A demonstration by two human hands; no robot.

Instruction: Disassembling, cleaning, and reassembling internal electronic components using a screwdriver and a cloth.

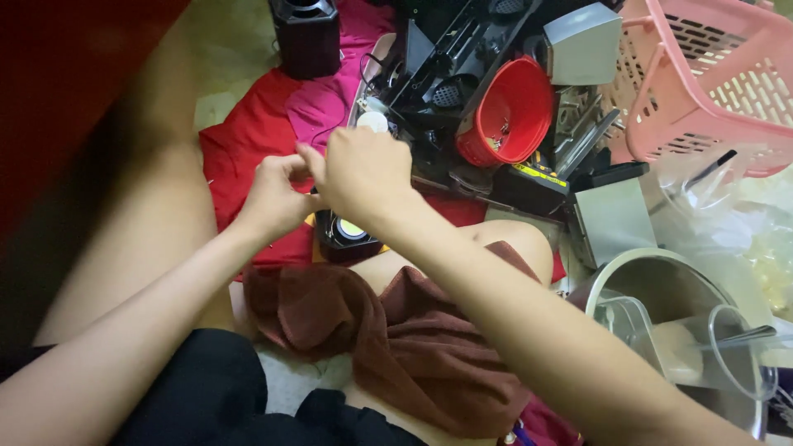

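- The left hand (277, 194) and the right hand (359, 173) met in the middle of the view, fingertips pressed together over something too small and too hidden to make out.
- The left hand's fingers were curled and pinched at the meeting point; the right hand's fingers were bent down over the same spot, its back turned to the camera. Whether either hand truly gripped a thing could not be told.
- Just below the hands stood a small black device (347, 235) with a round yellowish face, resting on a red cloth (239, 149) spread on the floor.
- A brown towel (396, 339) lay draped over the person's bent leg, near that device.
- Just beyond the right hand a small white round cap (373, 121) showed at the edge of a heap of black plastic parts (450, 58).
- A red bowl (505, 111) lay tipped on its side in that heap.
- A pink basket (710, 78) sat at the upper right, tilted.
- At the lower right a steel pot (661, 281) held clear plastic cups (735, 351).
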